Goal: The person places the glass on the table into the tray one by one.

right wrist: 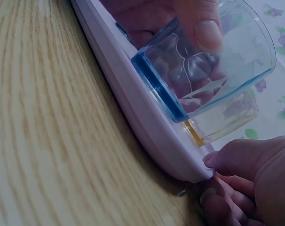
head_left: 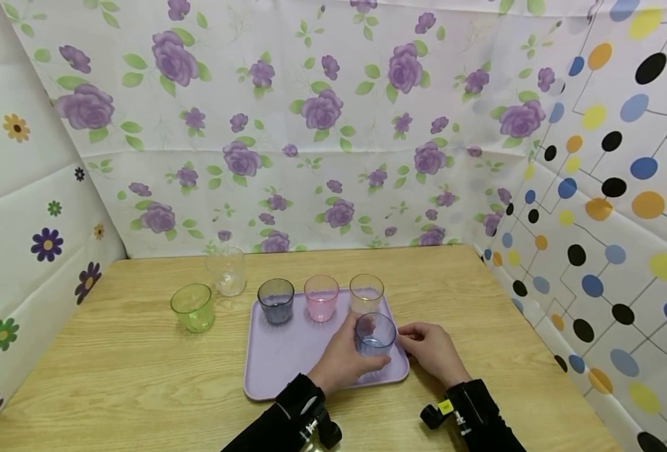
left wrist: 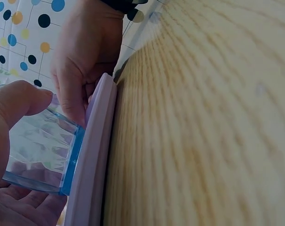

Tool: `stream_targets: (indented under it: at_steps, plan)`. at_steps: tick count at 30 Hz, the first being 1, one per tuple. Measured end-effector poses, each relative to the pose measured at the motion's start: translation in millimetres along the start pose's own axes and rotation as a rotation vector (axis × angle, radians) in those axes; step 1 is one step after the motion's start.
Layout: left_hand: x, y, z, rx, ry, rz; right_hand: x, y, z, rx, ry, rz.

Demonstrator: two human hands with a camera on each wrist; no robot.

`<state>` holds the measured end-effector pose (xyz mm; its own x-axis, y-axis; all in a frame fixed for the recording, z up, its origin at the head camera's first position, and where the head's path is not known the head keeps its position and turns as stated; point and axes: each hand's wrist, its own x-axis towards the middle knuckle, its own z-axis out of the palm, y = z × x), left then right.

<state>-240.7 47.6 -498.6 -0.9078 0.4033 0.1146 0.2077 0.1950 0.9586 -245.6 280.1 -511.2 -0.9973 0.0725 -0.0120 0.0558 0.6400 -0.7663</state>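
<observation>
A lilac tray [head_left: 288, 361] lies in the lower centre of the head view on a wooden table [head_left: 113, 358], its long side running left to right. Bare wood surrounds it, widest at lower left; patterned walls close the back and both sides. The left hand [head_left: 341, 361] curls around a blue cup [head_left: 375, 336], upright with its mouth up, at the tray's front right corner. The right hand [head_left: 432, 348] rests its bent fingertips against the tray's right rim (holding nothing). Dark [head_left: 275, 301], pink [head_left: 321, 297] and amber [head_left: 366, 292] cups line the tray's back edge. Green [head_left: 192, 307] and clear [head_left: 226, 270] cups stand off-tray, left.
</observation>
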Motion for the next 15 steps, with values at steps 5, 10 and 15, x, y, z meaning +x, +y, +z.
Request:
stream_targets:
  at_steps: [5,10,15]
  plan:
    - [1.1,-0.5,3.1,0.004,-0.01,-0.005,-1.3,-0.4,0.4,0.017,0.0,-0.006]
    - [1.9,-3.6,4.6,0.012,-0.012,-0.017,-1.2,-1.3,0.7,0.017,0.006,-0.003]
    - [1.8,-4.9,5.6,0.018,-0.014,-0.011,-0.3,-2.0,0.8,0.013,0.012,-0.01]
